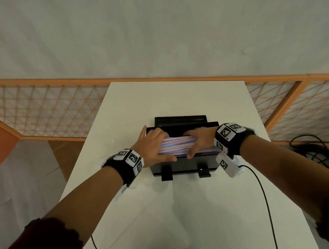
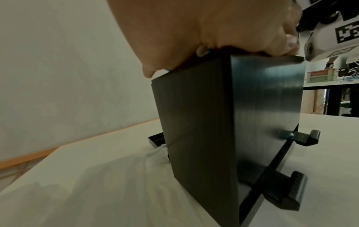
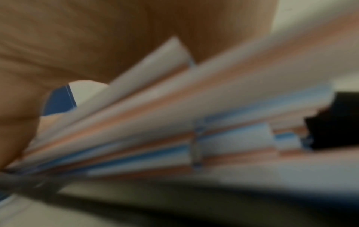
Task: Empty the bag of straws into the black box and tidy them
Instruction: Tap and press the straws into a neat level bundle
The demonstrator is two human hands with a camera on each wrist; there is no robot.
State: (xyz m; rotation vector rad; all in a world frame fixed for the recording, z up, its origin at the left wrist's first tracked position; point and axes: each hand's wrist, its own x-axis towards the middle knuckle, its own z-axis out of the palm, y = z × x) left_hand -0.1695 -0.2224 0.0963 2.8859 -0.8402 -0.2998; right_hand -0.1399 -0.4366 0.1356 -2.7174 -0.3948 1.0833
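The black box (image 1: 183,164) stands open on the white table (image 1: 184,209). A bundle of paper-wrapped straws (image 1: 177,145) with red and blue stripes lies across its top opening. My left hand (image 1: 160,146) grips the bundle's left end, fingers over the far side and thumb along the front. At the right end my right hand (image 1: 194,143) grips it the same way. From the left wrist the box's side wall (image 2: 204,122) fills the view, with the left hand (image 2: 213,30) on its rim. The right wrist view shows blurred straws (image 3: 194,122) under my palm.
A black panel (image 1: 179,120) stands just behind the box, and two black feet (image 1: 166,175) stick out at its front. A cable (image 1: 265,204) runs from my right wrist over the table. More cables (image 1: 319,149) lie on the floor to the right. An orange lattice fence (image 1: 49,110) stands behind.
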